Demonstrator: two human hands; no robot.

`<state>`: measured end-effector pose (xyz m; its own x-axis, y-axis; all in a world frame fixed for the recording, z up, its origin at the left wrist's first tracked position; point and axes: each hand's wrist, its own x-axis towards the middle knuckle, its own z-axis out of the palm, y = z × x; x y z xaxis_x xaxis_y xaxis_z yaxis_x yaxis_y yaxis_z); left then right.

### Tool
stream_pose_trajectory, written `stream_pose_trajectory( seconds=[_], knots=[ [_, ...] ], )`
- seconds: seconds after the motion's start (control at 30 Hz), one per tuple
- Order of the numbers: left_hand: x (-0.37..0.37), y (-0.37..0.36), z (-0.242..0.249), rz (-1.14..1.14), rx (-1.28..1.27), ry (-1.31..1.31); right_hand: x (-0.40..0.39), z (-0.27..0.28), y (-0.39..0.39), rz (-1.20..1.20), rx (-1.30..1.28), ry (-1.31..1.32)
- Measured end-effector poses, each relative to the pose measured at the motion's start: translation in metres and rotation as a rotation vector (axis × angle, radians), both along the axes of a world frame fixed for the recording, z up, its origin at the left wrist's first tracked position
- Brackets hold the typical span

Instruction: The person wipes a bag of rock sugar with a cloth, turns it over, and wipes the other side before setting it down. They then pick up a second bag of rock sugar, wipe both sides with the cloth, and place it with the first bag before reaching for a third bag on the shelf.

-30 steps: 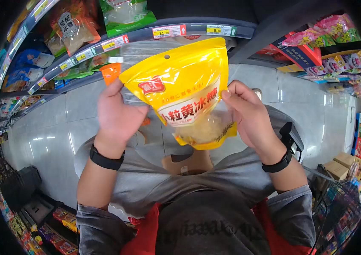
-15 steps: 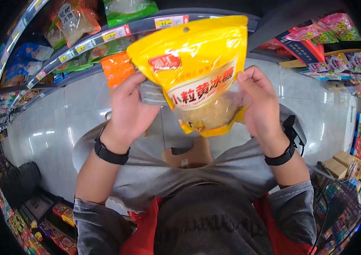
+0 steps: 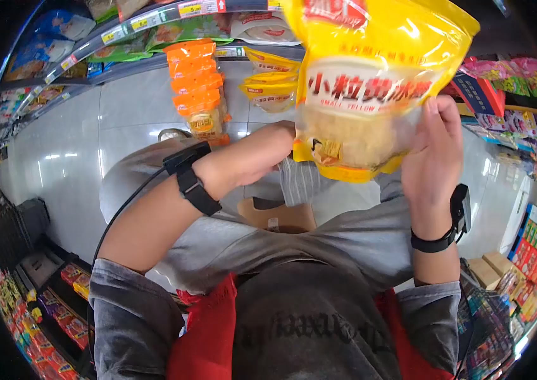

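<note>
Pouch of glossy yellow plastic with red lettering and a clear lower window [image 3: 360, 95] fills the upper right-centre of the frame, nearest my remote view, held tilted and off the floor; the right hand [image 3: 436, 149] has its thumb and fingers closed in a pinch on the pouch's right edge; the left hand [image 3: 271, 149] passes partly behind its lower left corner, and I cannot tell how far those fingers are open; a grey striped cloth [image 3: 303, 182] hangs just below them, seemingly theirs.

I judge the step in hand to be wiping or steadying the pouch's back; from my end, the next move calls for a firm right pinch and light pressure from the cloth side, so that the film does not crease.

Farther down, an open brown cardboard box [image 3: 274, 215] sits at centre frame between the knees; beyond, orange plastic packets in a row [image 3: 199, 88] and smaller-looking yellow pouches [image 3: 271, 88] stand at upper centre; farthest, a dark shelf with price tags [image 3: 145, 24] curves across the upper left.
</note>
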<state>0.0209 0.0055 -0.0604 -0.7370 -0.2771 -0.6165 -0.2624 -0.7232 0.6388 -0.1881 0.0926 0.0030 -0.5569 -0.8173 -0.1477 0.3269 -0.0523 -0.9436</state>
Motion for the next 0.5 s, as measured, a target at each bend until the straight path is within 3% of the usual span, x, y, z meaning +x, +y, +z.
stream_pose_trajectory(
  seconds=[0.13, 0.2, 0.33, 0.4, 0.43, 0.47, 0.5],
  knots=[
    [0.004, -0.021, -0.007, 0.065, -0.138, 0.075, 0.011, 0.008, 0.006, 0.112, -0.011, 0.069],
    [0.010, -0.038, 0.008, 0.159, -0.039, 0.242, 0.026, 0.022, 0.003, 0.114, 0.024, 0.012],
    [0.027, -0.061, 0.032, 0.185, 0.254, 0.651, 0.017, 0.012, 0.014, 0.473, 0.043, 0.347],
    [0.036, -0.065, 0.035, 0.163, 0.326, 0.765, 0.023, 0.009, 0.014, 0.475, 0.090, 0.298],
    [0.039, -0.065, 0.037, 0.193, 0.261, 0.733, 0.025, 0.007, 0.014, 0.472, 0.116, 0.274],
    [0.047, -0.061, 0.031, 0.205, -0.390, 0.616, 0.028, 0.009, 0.013, 0.438, 0.145, 0.285],
    [0.047, -0.060, 0.030, 0.194, -0.332, 0.630, 0.027, 0.007, 0.013, 0.424, 0.147, 0.295]
  ],
)
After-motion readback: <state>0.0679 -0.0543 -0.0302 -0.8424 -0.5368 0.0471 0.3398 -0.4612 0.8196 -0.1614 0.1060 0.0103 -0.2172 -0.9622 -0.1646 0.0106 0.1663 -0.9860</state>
